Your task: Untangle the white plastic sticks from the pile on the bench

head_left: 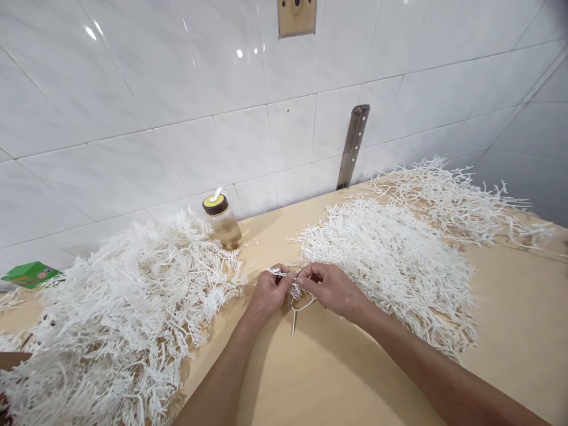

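Note:
My left hand [270,290] and my right hand [327,287] meet over the tabletop, fingertips almost touching. My left fingers are closed on small white plastic sprigs [276,272] with fine needle-like tips. The right thumb and forefinger pinch a white plastic branch [303,306], whose forked, bare stem hangs below the hands. Just where the pieces meet is hidden by my fingers. A heap of short white sprigs [381,254] lies beside my right hand. To the left spreads a bigger, taller heap of white plastic foliage [146,278].
Bare white branches [461,201] lie at the far right on the tan table [337,378]. A lidded bottle of brownish liquid [225,225] stands behind the left heap. A green packet [30,274] is at far left. A metal bracket [354,147] leans against the tiled wall [239,148].

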{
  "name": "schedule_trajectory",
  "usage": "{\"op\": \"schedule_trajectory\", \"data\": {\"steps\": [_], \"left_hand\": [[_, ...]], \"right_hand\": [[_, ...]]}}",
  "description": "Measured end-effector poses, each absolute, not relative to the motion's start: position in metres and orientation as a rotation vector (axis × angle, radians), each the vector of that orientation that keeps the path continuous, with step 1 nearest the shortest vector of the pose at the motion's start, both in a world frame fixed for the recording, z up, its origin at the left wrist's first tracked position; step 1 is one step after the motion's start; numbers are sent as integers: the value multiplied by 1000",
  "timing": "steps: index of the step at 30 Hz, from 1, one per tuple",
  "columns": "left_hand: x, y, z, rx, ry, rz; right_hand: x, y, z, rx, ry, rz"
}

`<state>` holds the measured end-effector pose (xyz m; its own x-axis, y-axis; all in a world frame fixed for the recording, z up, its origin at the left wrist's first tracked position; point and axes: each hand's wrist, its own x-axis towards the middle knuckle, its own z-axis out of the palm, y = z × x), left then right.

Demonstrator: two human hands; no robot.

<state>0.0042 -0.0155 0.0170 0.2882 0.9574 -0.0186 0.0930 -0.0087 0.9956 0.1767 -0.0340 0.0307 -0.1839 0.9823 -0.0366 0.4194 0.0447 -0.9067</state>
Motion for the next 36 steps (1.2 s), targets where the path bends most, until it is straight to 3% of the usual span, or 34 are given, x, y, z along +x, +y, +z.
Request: {"op": "schedule_trajectory", "data": {"steps": [14, 18, 27, 32, 36], "left_hand": [[8, -14, 16, 1458, 1174, 1016], [5, -11, 12, 1393, 1259, 1081], [-4, -15, 24, 1138, 995, 988], [-4, -15, 27, 1102, 978, 949], [-4, -15, 25, 1101, 985, 949]], "right_hand": [[163, -38, 17, -1012, -1846, 581], [159, -46, 29, -871, -1945, 573], [200, -22, 29, -1445, -1566, 351], [219, -14, 29, -1408, -1648, 41], [203, -24, 31, -1221, -1785, 263]]}}
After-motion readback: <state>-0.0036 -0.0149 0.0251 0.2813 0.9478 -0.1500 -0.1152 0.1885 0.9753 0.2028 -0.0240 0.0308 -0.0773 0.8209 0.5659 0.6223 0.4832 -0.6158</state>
